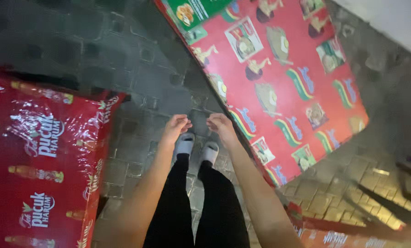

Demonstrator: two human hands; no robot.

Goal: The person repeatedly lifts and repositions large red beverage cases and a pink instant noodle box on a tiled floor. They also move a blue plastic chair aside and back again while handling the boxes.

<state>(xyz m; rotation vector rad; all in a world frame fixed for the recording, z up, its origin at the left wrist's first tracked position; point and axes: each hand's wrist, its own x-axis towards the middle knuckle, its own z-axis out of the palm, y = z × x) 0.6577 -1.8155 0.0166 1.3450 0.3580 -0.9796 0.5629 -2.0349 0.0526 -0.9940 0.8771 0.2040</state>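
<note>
A dim floor of grey paving blocks (136,82) fills the frame, seen from above. Across the upper right lies a large red plastic-covered worktop printed with noodle-bowl pictures and striped emblems (288,82), its lower left edge running diagonally just beside the right hand (221,125). At the left edge of the frame sits a glossy red plastic sheet printed with white lettering and bottle pictures (40,160), well apart from the left hand (175,126). Two bare forearms reach down the middle of the frame over black trouser legs (196,206) and grey slip-on shoes with white socks (196,147). Both hands hang side by side at centre, near each other but apart; each grip is loosely curled, fingers apart and holding nothing, with the right hand nearest the worktop's edge.
</note>
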